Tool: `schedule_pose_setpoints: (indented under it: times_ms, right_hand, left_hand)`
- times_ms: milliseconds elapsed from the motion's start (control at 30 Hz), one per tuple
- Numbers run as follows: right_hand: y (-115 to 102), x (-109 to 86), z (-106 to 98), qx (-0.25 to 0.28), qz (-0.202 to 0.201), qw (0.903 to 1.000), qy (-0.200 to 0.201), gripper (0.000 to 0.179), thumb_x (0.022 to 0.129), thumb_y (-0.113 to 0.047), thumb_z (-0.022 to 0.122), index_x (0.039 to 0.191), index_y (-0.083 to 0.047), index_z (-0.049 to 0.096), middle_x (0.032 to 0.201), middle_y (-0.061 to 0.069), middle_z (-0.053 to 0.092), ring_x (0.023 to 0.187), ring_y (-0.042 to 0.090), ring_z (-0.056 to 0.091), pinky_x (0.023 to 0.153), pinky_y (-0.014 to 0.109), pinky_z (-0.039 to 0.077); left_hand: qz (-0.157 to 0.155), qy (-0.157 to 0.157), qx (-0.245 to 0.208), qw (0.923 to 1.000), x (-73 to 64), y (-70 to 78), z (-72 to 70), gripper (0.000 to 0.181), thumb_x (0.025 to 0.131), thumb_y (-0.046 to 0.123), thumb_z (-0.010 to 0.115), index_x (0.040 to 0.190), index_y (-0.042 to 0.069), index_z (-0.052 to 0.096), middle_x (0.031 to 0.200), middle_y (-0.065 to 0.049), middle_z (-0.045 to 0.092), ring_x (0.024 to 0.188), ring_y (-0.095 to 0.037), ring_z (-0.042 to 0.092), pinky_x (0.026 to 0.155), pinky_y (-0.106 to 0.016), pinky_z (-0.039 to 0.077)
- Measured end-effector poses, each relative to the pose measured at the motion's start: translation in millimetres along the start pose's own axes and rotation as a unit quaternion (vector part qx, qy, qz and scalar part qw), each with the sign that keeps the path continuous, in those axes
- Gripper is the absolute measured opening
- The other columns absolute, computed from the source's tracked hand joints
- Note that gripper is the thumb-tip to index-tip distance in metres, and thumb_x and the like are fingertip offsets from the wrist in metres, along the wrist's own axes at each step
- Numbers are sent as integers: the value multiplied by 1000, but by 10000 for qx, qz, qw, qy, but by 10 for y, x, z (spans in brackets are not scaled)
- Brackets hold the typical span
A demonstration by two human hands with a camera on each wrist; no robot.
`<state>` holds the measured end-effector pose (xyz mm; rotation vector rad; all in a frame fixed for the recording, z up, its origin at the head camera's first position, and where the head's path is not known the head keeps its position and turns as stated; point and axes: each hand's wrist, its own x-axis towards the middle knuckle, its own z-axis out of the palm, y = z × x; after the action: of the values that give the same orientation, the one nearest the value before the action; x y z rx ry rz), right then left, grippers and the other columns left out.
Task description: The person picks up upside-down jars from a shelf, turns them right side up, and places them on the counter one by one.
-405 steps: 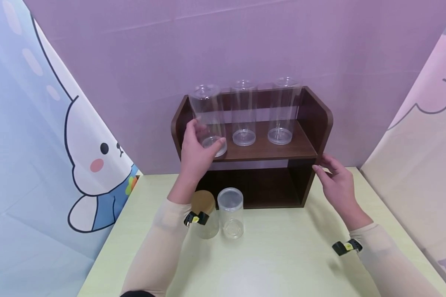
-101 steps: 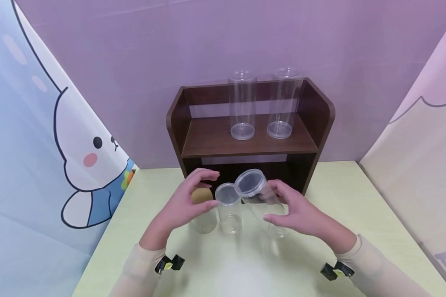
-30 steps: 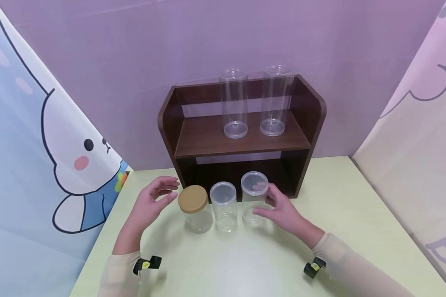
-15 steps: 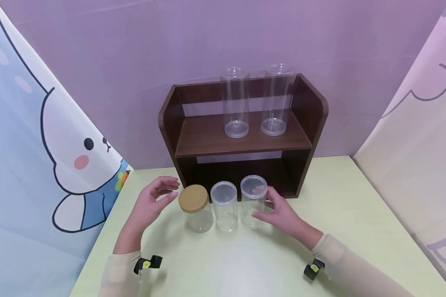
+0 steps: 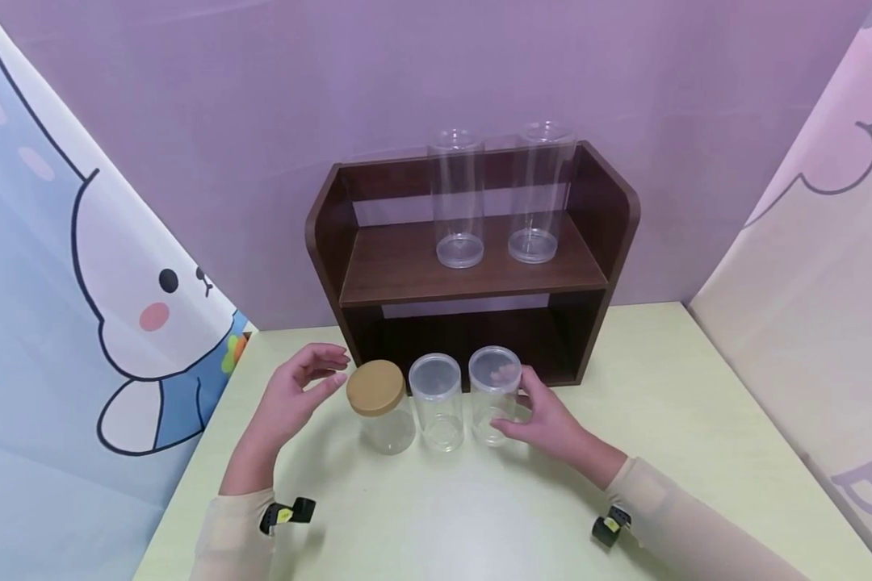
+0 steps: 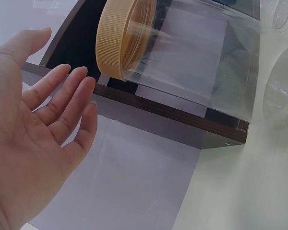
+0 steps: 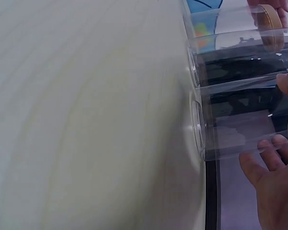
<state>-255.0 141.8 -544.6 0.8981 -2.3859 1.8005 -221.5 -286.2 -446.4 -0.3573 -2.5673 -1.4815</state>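
On the table in the head view, several see-through pieces stand before a shelf: a clear jar with a gold lid (image 5: 375,389), a clear jar with a translucent lid (image 5: 436,378) in the middle, and a like clear jar (image 5: 495,379) at the right. My right hand (image 5: 552,424) holds the right jar, thumb in front and fingers round its far side. The right wrist view shows thumb and fingertips on opposite sides of that jar (image 7: 245,122). My left hand (image 5: 291,395) hovers left of the gold lid (image 6: 116,40), palm facing it, fingers loosely bent and holding nothing.
The dark brown two-tier shelf (image 5: 407,274) stands behind the jars, against a purple cloth wall (image 5: 225,97). On its upper tier are two tall clear cylinders (image 5: 459,202). Cartoon-printed curtains (image 5: 138,323) flank the pale table (image 5: 421,516).
The left cylinder has gone from the upper shelf. My right hand held a tilted clear jar, then lowered it upright to the right of the middle jar. My left hand has drawn back to the left.
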Motion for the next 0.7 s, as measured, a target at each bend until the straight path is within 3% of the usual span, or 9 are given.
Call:
schedule_pose_setpoints:
  times_ms: [300,700]
  right_hand:
    - [-19,5,-19,-323,66,9995,-2,78,83,-2,97,147,-7,52,141,8,64,132,23,60,112,52,56]
    - [-39,-8,-27,-502,126,9987,-36,80,85,-11,98,149,-7,50,142,8,63,134,25,60,113,54,54]
  left_hand:
    - [-20,-1,-15,10000,-7,20,6,35,108,22,75,140,8,66,129,-9,73,121,-23,67,102,-19,53]
    - [-43,37,22,10000,-19,55,-8,33,108,15,74,139,8,66,128,-7,73,120,-24,67,102,-18,53]
